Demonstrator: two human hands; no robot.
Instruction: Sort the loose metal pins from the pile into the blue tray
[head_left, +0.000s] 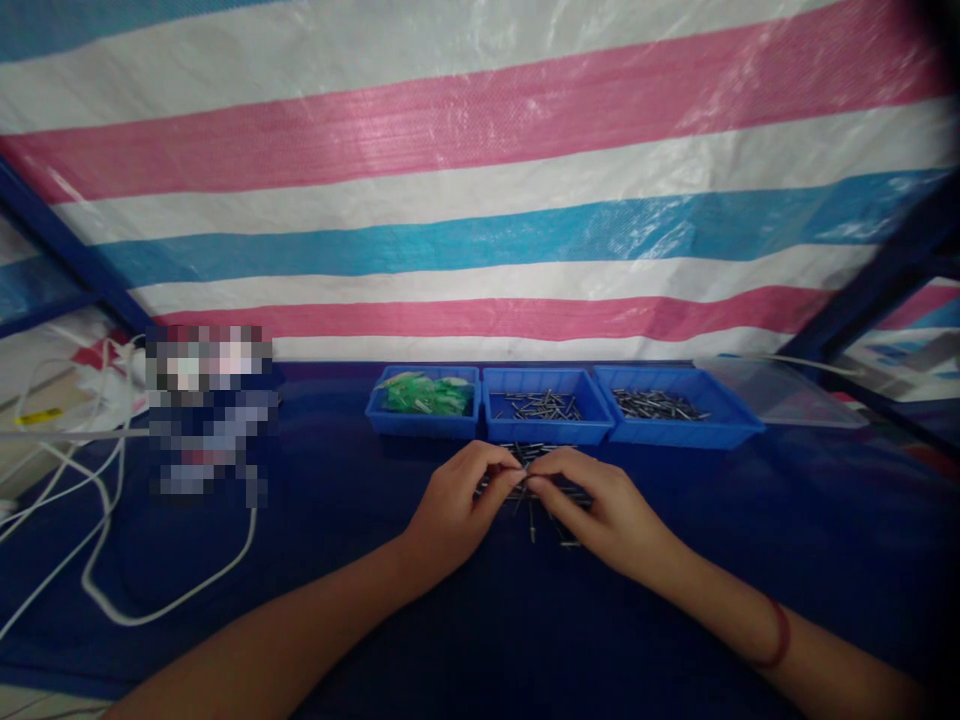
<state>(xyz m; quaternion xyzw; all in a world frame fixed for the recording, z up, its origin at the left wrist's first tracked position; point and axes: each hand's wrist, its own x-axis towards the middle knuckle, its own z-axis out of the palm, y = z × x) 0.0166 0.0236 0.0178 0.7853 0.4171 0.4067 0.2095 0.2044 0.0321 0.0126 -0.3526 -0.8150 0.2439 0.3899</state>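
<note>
My left hand and my right hand meet above the dark blue tabletop, thumbs and fingers pinched together. Whatever small piece sits between the fingertips is too hidden to make out. Under and around the fingers lies a loose pile of thin metal pins, perhaps rivets or nails, partly covered by both hands. Just behind stand three blue bins in a row. The left bin holds green plastic packets. In the middle bin and the right bin are more metal pins.
A clear plastic lid lies at the right bin's far side. White cables loop over the table's left part, near a pixelated object. A striped plastic sheet hangs behind the table between dark blue frame posts.
</note>
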